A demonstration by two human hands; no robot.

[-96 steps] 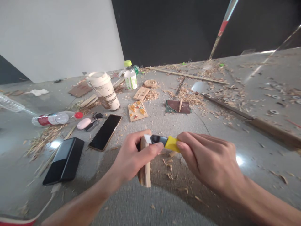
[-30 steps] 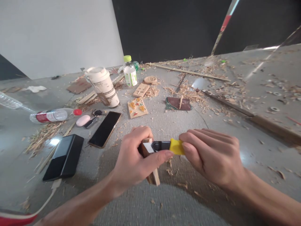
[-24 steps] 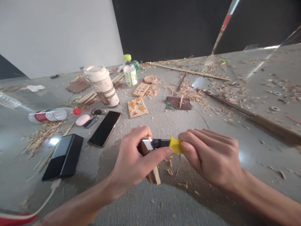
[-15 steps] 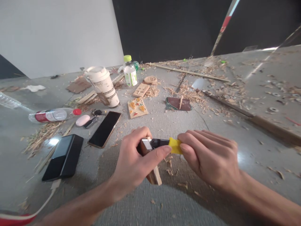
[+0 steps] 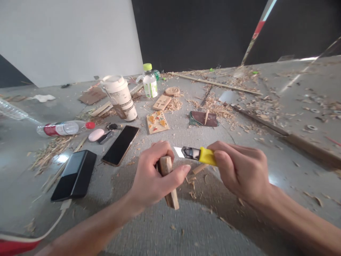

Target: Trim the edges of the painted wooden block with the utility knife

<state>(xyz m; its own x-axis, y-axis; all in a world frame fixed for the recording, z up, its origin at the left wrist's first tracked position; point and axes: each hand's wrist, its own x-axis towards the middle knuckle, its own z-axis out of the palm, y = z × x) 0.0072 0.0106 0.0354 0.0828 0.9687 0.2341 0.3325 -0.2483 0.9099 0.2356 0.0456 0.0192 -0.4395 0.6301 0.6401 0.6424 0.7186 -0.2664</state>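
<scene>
My left hand (image 5: 153, 176) is wrapped round a short wooden block (image 5: 172, 199), whose cut upper end shows between thumb and forefinger. Part of the block is hidden by the fingers. In my right hand (image 5: 243, 170) is a yellow utility knife (image 5: 207, 155) with a black blade holder. Its bare blade points left and sits just to the right of the block, apart from it. Beneath the knife a small wood chip (image 5: 199, 168) and curled shavings (image 5: 192, 183) show over the grey surface.
Beyond my hands are a phone (image 5: 121, 145), a painted wooden tile (image 5: 157, 123), a dark red folded piece (image 5: 204, 118), a paper cup (image 5: 121, 99) and a small bottle (image 5: 150, 83). A black device (image 5: 74, 176) with a cable lies left. Wood strips and shavings litter the far side.
The knife blade has come off the block, and my right hand has shifted slightly. A wood chip now shows beneath the knife. My left hand still grips the block.
</scene>
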